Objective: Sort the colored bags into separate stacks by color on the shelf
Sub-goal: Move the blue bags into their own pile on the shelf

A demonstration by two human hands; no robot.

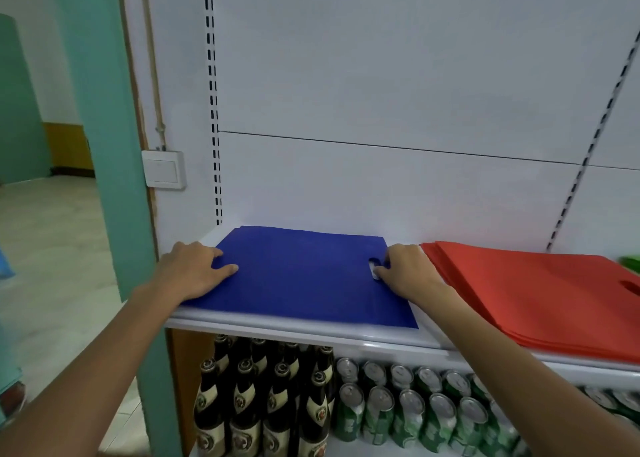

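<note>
A blue bag [301, 276] lies flat on the left part of the white shelf [311, 333]. My left hand [190, 269] rests flat on its left edge, fingers straight. At the bag's right edge, my right hand [405, 273] lies beside the handle cutout, fingertips touching the bag. To the right sits a stack of red bags [533, 297], fanned slightly. A sliver of a green bag [630, 262] shows at the far right edge.
The shelf's white back panel [381, 110] rises behind the bags. Below the shelf stand dark glass bottles [263, 397] and green cans [415, 408]. A teal door frame [104, 145] and a wall switch [162, 169] are to the left.
</note>
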